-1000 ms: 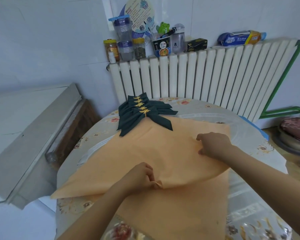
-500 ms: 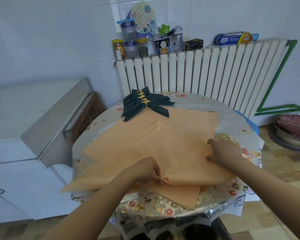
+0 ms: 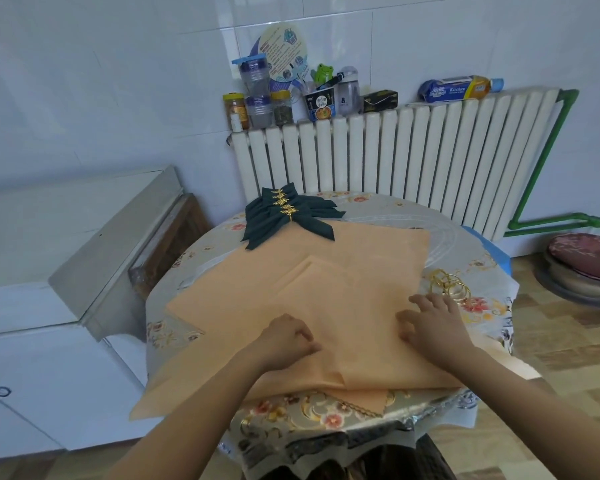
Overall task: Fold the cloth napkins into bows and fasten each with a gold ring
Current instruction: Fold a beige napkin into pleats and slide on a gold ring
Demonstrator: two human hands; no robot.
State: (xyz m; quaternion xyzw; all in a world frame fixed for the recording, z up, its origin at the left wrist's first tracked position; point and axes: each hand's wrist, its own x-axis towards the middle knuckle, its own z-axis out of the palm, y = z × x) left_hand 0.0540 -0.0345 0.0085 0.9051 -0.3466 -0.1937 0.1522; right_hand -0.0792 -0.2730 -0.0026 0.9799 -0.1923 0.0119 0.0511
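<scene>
Change: since a second ago the top orange napkin (image 3: pixel 343 306) has been folded over on itself, its raised corner now lying beyond both hands; the right hand has shifted nearer the person and towards the rings.
Meaning: judged as the first fold of a new bow, just laid; creasing, pleating and ringing are not yet done.
Left grip: the left hand (image 3: pixel 286 339) rests knuckles-up on the folded napkin, fingers curled, pinching the fabric at its near fold.
Right grip: the right hand (image 3: pixel 430 323) lies with fingers spread and pressing flat on the napkin; it holds nothing.
Gold rings: the loose gold rings (image 3: pixel 447 285) sit on the counter (image 3: pixel 471 244) just beyond the right grip.
Finished bows: the dark green bows (image 3: pixel 284 220), already ringed, lie well beyond the left grip, at the counter's far side.
</scene>
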